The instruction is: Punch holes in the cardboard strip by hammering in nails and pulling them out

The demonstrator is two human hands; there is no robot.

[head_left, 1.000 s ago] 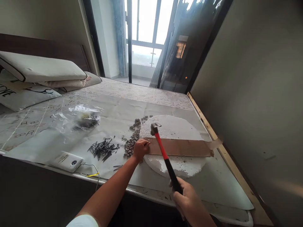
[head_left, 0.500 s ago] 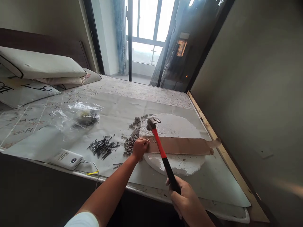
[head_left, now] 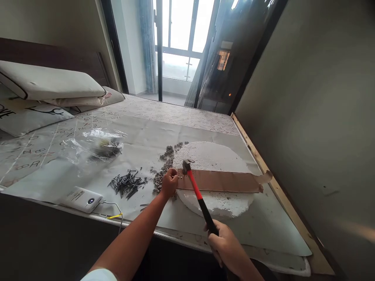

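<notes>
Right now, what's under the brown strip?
A white disc, showing on both sides of the brown strip; a grey sheet lies beneath the disc. The disc's surface directly under the strip is covered, can't be seen.

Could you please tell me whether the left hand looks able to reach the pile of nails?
Probably yes: the pile of nails lies uncovered, left of the left hand, with only low gravel between, and the hammer is off to the right.

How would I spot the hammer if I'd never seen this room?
On the bed, find the round white slab with a brown strip across it. The hammer slants over both from the right hand. Its red-and-black handle sets it apart from those plain neighbours.
</notes>
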